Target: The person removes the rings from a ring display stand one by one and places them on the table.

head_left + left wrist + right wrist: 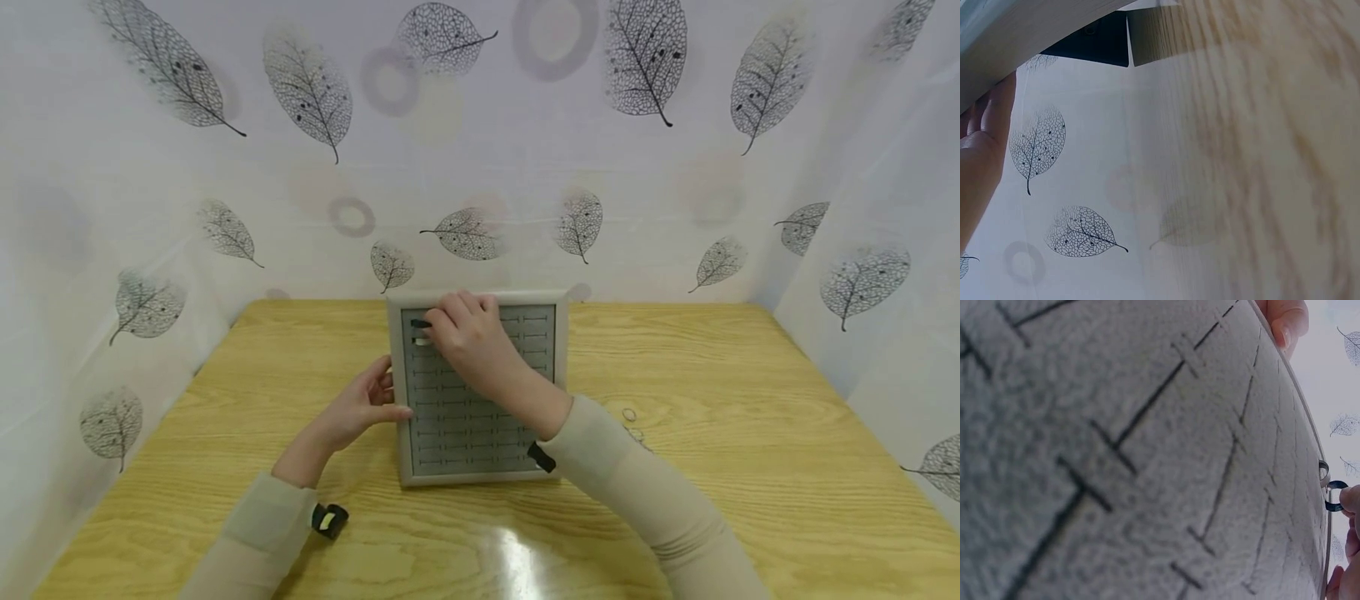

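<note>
A ring display board [480, 450] with a pale frame and grey slotted padding stands propped up on the table. On its left edge my left hand [358, 410] grips the frame, thumb in front and fingers behind. My right hand [476, 337] is at the board's upper left, its fingertips pinching a dark ring [1337, 496] at the padding. Close beside that one, a silver ring [1324, 470] sits in a slot. The left wrist view catches the left hand [988, 134] under the frame [1029, 44].
The board stands on a wood-grain table [315, 333]. Right of the board, a loose ring [629, 414] lies near other small rings [636, 434], partly hidden by the right sleeve. A leaf-patterned curtain [480, 150] rises behind the table and at both sides.
</note>
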A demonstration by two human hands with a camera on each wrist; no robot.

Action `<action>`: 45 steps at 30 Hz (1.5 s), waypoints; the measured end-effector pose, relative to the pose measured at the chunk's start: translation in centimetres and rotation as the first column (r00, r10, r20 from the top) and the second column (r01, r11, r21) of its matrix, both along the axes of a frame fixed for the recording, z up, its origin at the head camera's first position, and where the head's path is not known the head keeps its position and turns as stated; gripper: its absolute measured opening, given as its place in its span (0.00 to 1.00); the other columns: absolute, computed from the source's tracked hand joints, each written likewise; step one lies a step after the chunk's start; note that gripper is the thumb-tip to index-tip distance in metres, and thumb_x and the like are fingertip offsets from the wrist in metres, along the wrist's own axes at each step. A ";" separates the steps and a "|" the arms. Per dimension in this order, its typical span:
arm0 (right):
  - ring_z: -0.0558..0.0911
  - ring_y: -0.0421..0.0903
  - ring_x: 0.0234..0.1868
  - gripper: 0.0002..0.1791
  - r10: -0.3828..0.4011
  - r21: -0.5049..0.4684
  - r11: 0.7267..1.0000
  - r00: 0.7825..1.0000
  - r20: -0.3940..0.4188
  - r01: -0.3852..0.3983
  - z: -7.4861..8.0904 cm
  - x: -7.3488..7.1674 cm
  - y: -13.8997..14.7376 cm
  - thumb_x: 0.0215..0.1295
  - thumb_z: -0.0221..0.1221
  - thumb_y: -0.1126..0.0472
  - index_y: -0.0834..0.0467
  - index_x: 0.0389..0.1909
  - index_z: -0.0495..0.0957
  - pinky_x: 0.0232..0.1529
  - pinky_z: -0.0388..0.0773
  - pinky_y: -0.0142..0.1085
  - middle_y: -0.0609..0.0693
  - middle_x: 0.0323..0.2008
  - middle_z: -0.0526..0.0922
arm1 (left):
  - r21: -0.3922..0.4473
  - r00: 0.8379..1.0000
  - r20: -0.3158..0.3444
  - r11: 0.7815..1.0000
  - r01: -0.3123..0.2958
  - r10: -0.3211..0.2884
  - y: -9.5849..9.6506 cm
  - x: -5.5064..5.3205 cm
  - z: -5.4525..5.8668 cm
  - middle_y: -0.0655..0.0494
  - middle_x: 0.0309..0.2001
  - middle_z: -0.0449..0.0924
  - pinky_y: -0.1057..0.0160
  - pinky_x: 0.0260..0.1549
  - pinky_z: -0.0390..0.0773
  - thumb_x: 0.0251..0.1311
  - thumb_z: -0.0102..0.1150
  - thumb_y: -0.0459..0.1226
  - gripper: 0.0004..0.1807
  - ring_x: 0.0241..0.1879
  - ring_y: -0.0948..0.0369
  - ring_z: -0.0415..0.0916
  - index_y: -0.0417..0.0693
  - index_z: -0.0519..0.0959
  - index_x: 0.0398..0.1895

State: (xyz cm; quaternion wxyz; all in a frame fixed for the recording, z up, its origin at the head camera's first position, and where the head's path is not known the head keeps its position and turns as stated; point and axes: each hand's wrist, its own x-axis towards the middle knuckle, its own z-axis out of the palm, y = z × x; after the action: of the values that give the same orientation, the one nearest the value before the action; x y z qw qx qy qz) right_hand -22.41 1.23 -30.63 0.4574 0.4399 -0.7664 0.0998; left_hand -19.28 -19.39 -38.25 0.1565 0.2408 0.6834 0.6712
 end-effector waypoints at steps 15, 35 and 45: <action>0.72 0.45 0.28 0.05 0.156 -0.143 0.977 0.987 -0.022 -0.158 0.6 0.6 1.5 0.49 0.64 0.63 0.60 0.23 0.78 0.31 0.65 0.40 0.49 0.25 0.73 | -0.006 1.000 0.029 1.000 -0.013 0.013 0.1 0.0 0.1 0.38 0.55 0.65 0.57 0.44 0.72 0.51 0.59 0.29 0.44 0.49 0.54 0.70 0.41 0.44 0.67; 0.71 0.46 0.24 0.10 0.146 -0.087 0.985 0.988 -0.041 -0.149 -1.6 2.9 7.2 0.59 0.55 0.61 0.60 0.22 0.78 0.27 0.63 0.40 0.49 0.22 0.73 | -0.011 1.000 0.004 1.000 -0.023 0.023 0.0 0.0 -0.5 0.39 0.54 0.66 0.58 0.44 0.72 0.51 0.60 0.29 0.43 0.49 0.55 0.70 0.41 0.45 0.66; 0.72 0.48 0.24 0.17 0.088 -0.084 0.992 0.995 -0.042 -0.091 -2.0 3.2 11.0 0.65 0.48 0.58 0.62 0.22 0.78 0.27 0.64 0.41 0.50 0.22 0.74 | -0.025 1.000 -0.004 0.999 -0.025 0.025 0.0 -0.1 -0.4 0.41 0.52 0.67 0.58 0.43 0.72 0.51 0.60 0.29 0.42 0.48 0.55 0.71 0.41 0.46 0.66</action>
State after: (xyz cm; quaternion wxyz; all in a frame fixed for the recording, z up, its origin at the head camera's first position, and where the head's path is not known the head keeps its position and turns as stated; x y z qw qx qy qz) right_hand -19.26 12.26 -32.60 0.4856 0.4555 -0.7320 0.1446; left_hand -19.41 -19.42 -38.62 0.1498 0.2314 0.6949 0.6641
